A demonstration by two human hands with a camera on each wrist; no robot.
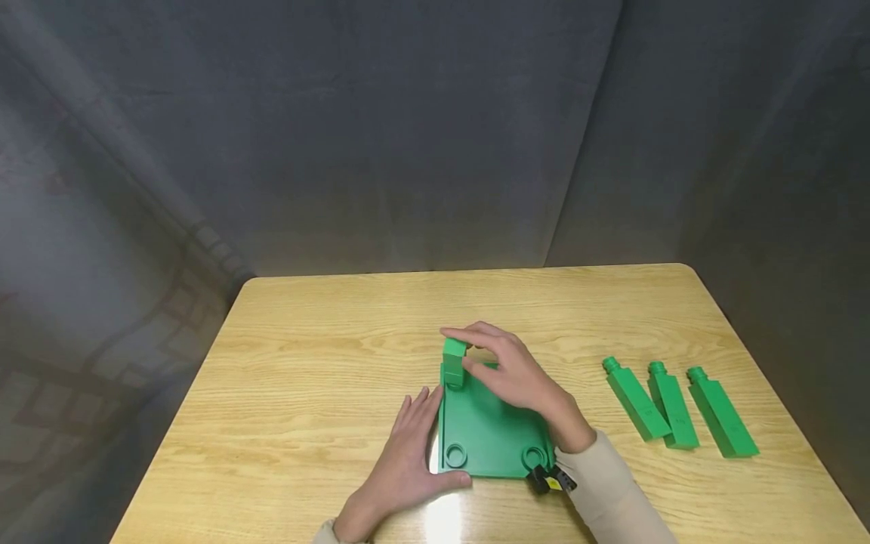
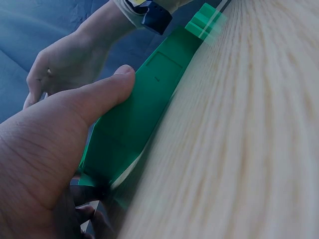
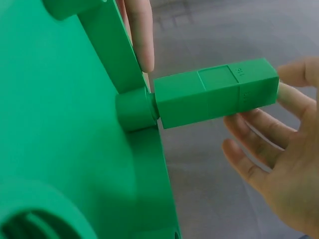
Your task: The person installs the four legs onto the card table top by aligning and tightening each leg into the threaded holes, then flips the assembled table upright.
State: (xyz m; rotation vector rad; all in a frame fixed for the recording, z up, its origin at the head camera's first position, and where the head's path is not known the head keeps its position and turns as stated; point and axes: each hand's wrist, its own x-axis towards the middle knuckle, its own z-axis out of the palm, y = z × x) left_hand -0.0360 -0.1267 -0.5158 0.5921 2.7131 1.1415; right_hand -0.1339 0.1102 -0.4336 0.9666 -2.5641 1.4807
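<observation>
Right hand (image 1: 511, 372) fingers grasp the green peg (image 1: 453, 361) upright in the base plate (image 1: 491, 431); left hand (image 1: 408, 461) fingers lie straight against the plate's left edge.

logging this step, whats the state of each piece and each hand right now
green plate: flat on the table, two near sockets empty
green leg: upright, its peg in the plate's far left socket
three spare legs: lying side by side on the table, untouched
left hand: fingers straight, steadying the plate's left edge
right hand: fingers curled around the upright leg
</observation>
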